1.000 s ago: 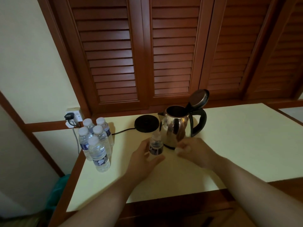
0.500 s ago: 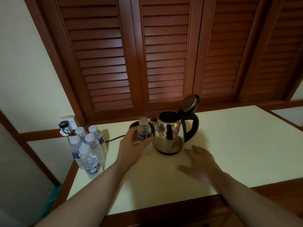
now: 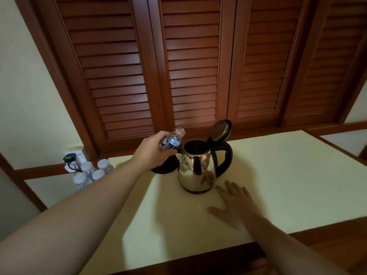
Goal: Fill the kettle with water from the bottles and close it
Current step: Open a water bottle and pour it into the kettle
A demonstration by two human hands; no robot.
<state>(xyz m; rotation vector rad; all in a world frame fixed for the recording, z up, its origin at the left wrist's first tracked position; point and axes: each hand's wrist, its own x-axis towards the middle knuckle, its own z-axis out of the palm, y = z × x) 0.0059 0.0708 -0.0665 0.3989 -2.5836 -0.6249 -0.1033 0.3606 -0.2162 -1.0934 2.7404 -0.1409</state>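
A steel kettle (image 3: 196, 169) with a black handle stands on the pale table (image 3: 288, 175), its lid (image 3: 221, 131) flipped up and open. My left hand (image 3: 153, 151) grips a small uncapped water bottle (image 3: 172, 138), tilted with its mouth pointing toward the kettle's opening, just left of and above the rim. My right hand (image 3: 236, 203) lies flat on the table, fingers spread, in front of and right of the kettle. Several capped bottles (image 3: 91, 173) stand grouped at the table's far left corner.
The kettle's black base (image 3: 164, 165) sits behind my left hand, partly hidden, with its cord running to a wall socket (image 3: 74, 157) at the left. Brown louvred shutters (image 3: 190, 66) rise behind the table. The table's front edge is wood-trimmed.
My left hand has lifted the bottle from the table front up beside the kettle and tipped it toward the opening. My right hand left the bottle top and now lies flat.
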